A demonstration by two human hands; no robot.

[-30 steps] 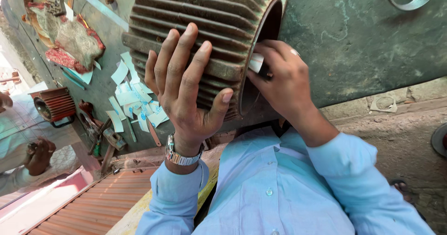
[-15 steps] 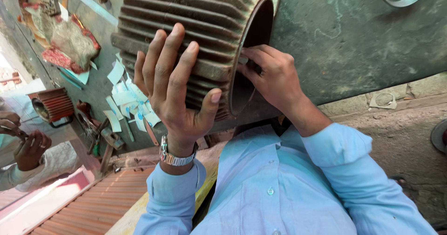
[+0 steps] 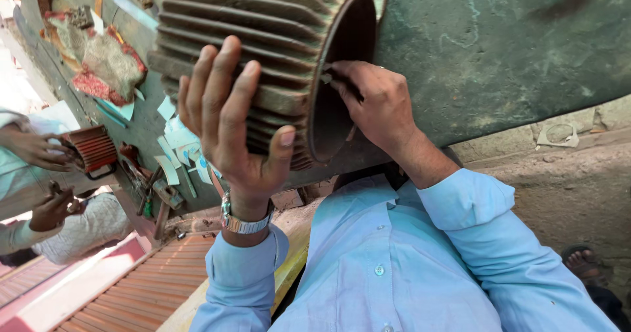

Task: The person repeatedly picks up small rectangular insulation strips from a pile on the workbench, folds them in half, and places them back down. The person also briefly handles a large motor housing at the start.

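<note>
Both on finned motor housing [image 3: 263,56]: left hand [image 3: 230,115] outside, right hand [image 3: 378,102] prob. inside.

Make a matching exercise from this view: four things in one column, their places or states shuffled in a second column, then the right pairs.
Things:
1. left hand
2. right hand
3. wristwatch
4. small red ribbed housing

Places or states:
A. fingertips reaching into the open end of the large ribbed motor housing
B. at the far left, by another person's hand
C. spread flat on the fins
D. on the left wrist

Pairs: 1-C, 2-A, 3-D, 4-B
</note>
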